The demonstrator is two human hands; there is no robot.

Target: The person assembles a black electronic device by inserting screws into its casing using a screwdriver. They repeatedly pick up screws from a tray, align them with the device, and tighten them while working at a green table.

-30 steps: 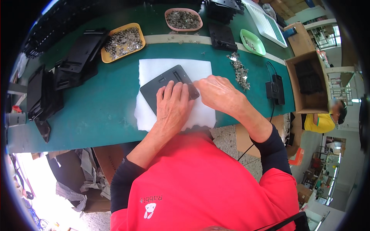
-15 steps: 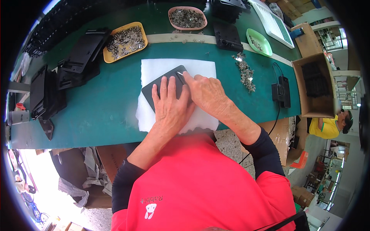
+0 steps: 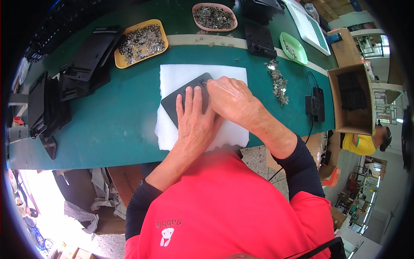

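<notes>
The right hand point(image 3: 233, 98) is curled at the far right corner of a dark panel point(image 3: 171, 102), where half a second ago its index finger lay extended along the panel's slot; whether its fingers hold anything cannot be told. The left hand point(image 3: 194, 119) stays flat on the panel, fingers slightly spread, gripping nothing. The panel lies slanted on a white sheet point(image 3: 167, 134) at the near edge of the green table point(image 3: 112, 118), loose metal pieces point(image 3: 279, 86) to the right and a yellow tray point(image 3: 122, 66) far left.
</notes>
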